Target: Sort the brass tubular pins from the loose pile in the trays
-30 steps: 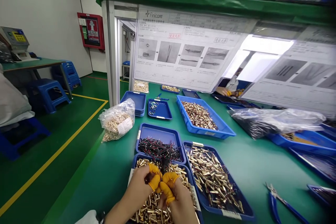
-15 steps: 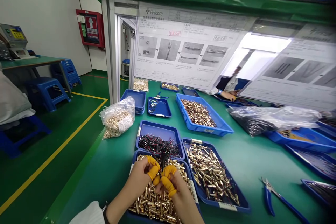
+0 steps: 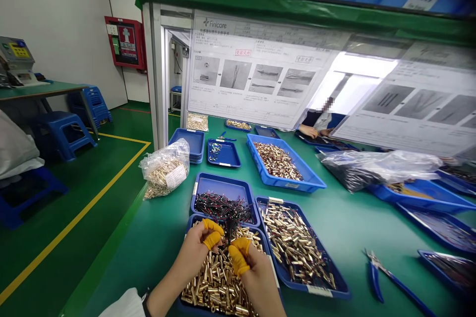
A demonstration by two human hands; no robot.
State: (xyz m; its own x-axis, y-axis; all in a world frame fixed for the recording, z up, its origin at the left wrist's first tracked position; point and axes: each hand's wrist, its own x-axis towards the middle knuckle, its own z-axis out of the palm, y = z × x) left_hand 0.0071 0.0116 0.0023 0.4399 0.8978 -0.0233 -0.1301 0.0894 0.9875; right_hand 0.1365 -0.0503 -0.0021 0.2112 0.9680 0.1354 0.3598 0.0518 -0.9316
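My left hand (image 3: 204,241), with yellow finger covers, is pinched closed above a blue tray of brass tubes (image 3: 219,282); what it holds, if anything, is too small to tell. Just to its right my right hand (image 3: 248,260), also in yellow covers, has thumb and finger pressed together near dark wires. A small gap separates the hands. Behind them, black and red wires (image 3: 223,206) lie in a blue tray (image 3: 223,185), some hanging over its front edge. On the right, another tray (image 3: 336,290) holds brass tubes with thin wires.
Blue-handled cutters (image 3: 375,277) lie at the right. Farther back are a bag of brass parts (image 3: 163,173), stacked trays (image 3: 189,143), a large blue bin (image 3: 312,182) and a dark-filled plastic bag (image 3: 357,173). Another person's hand (image 3: 308,132) shows behind the hanging sheets.
My hands have moved slightly apart; before, their fingertips met over the tube tray. The view has shifted a little, and the other person's hand appears slightly farther left.
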